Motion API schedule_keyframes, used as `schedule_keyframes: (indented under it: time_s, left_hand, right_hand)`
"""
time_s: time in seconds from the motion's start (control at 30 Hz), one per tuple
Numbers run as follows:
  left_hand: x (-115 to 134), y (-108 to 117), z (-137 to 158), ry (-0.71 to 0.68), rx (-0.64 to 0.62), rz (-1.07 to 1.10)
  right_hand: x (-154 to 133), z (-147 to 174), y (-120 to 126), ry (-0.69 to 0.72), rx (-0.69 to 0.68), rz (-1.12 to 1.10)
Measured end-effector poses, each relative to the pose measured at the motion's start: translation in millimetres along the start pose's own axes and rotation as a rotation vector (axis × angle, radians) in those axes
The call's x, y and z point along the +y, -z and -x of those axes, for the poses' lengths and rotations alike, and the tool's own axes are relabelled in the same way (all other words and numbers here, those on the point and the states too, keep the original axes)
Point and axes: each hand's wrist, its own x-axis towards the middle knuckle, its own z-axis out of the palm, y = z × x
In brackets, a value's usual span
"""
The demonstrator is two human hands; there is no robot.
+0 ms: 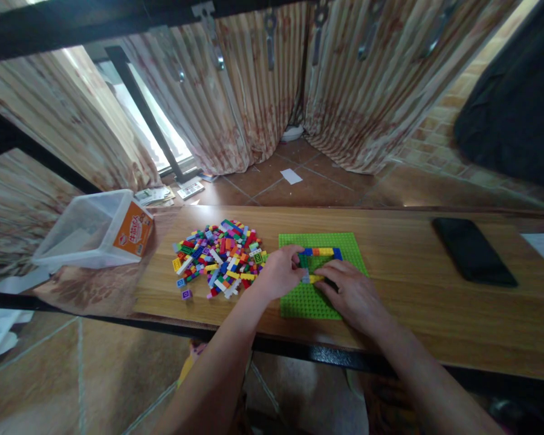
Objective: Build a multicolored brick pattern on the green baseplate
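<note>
A green studded baseplate [315, 308] lies on the wooden board, with a rectangular outline of toy bricks on it. Blue, orange and yellow bricks form its far row [320, 252], and a blue brick [338, 254] marks the far right corner. My left hand [278, 272] is closed at the outline's left side, its fingertips beside the green and pale bricks; what they grip is hidden. With thumb and forefinger, my right hand [353, 296] pinches a yellow brick [316, 278] in the near row, next to a pale brick [305, 278].
Left of the baseplate spreads a pile of mixed loose bricks [224, 257], with a purple brick [187, 295] at its near edge. A clear plastic box [90, 232] with an orange label stands farther left. A black phone [474, 251] lies on the right of the wooden board [403, 296].
</note>
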Motion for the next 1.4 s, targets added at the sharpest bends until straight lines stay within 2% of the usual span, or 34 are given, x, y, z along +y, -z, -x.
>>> schedule_keyframes:
  time_s: [0.87, 1.07, 1.27, 1.4]
  left_hand:
    - [-6.6, -0.2, 0.4, -0.044, -0.066, 0.09]
    - [-11.8, 0.9, 0.3, -0.026, -0.125, 0.136]
    - [-9.1, 5.5, 0.8, -0.031, -0.156, 0.038]
    - [-3.7, 8.1, 0.7, -0.033, -0.152, -0.017]
  right_hand:
    - [-5.5, -3.2, -4.0, 0.018, -0.031, 0.046]
    - [-5.6, -3.1, -4.5, 0.019, -0.032, 0.036]
    - [-8.2, -1.7, -3.8, 0.001, 0.002, -0.001]
    - [-2.7, -0.6, -0.3, -0.019, 0.062, -0.123]
